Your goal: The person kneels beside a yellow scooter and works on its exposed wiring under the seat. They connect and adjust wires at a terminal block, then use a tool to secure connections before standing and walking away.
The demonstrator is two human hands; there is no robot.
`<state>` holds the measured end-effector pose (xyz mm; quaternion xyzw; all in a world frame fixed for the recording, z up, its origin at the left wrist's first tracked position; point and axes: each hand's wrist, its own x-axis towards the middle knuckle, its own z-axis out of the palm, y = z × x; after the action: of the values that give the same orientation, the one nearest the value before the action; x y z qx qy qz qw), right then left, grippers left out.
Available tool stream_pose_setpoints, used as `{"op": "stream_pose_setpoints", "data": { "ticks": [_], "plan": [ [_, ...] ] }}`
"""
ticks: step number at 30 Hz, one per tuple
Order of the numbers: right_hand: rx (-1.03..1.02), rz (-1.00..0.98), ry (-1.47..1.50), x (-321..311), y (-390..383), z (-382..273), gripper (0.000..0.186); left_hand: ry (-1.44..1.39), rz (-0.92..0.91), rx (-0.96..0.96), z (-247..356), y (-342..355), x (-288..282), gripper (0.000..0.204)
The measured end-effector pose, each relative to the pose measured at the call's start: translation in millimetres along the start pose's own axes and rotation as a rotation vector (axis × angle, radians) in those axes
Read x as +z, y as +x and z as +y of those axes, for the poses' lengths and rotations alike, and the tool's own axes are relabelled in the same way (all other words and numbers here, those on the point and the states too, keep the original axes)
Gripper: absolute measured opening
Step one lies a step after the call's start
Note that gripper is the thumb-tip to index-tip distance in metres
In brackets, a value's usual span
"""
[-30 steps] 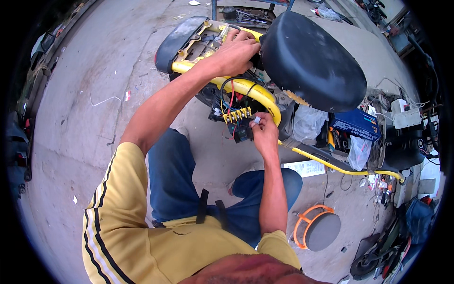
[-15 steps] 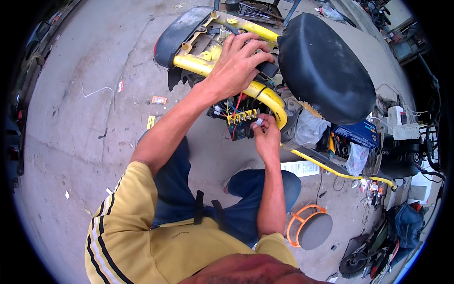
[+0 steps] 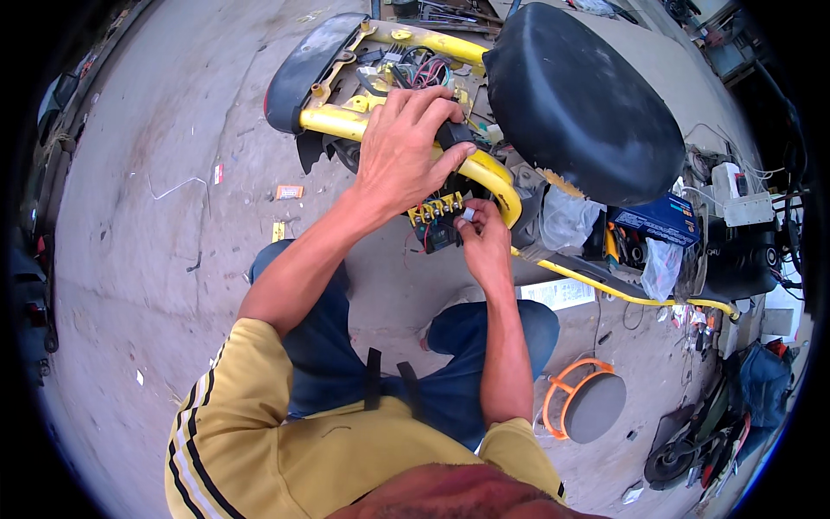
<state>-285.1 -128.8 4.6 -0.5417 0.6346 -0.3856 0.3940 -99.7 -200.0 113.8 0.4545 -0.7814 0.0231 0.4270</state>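
Observation:
My left hand (image 3: 402, 151) reaches over the yellow tubular frame (image 3: 333, 121) of a vehicle, fingers curled round a black part (image 3: 456, 136), partly hidden. My right hand (image 3: 484, 232) pinches a small white piece (image 3: 469, 214) beside a yellow terminal strip (image 3: 435, 208), which sits over a black box (image 3: 439, 238) with thin wires. Above my left hand, a bundle of coloured wires (image 3: 425, 74) shows inside the rear frame. The black seat (image 3: 584, 104) lies tilted to the right, its torn edge showing foam.
Right of my hands are plastic bags (image 3: 566, 225), a blue box (image 3: 657, 221) and a white unit (image 3: 745, 208). An orange stool with a grey top (image 3: 595, 406) stands at lower right, near a dark scooter (image 3: 670, 458). A metal stand with tools (image 3: 437, 17) is behind the frame.
My left hand has moved back toward me along the frame, uncovering the coloured wires behind it. My right hand still pinches the white piece beside the terminal strip.

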Motion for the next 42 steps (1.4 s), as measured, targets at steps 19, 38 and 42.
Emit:
{"op": "stream_pose_setpoints", "data": {
  "ticks": [19,38,42],
  "plan": [
    [0.000,0.000,-0.023,-2.3,-3.9,-4.4,0.030,-0.404,-0.049,0.027,-33.0,-15.7,4.0,0.059],
    [0.016,0.012,-0.022,-2.3,-2.3,-4.2,0.031,-0.264,-0.144,0.195,-31.8,-9.7,2.2,0.072],
    [0.003,0.024,-0.020,-0.8,0.8,4.6,0.031,-0.381,-0.148,0.079,-36.2,-3.8,1.1,0.071]
  ]
}}
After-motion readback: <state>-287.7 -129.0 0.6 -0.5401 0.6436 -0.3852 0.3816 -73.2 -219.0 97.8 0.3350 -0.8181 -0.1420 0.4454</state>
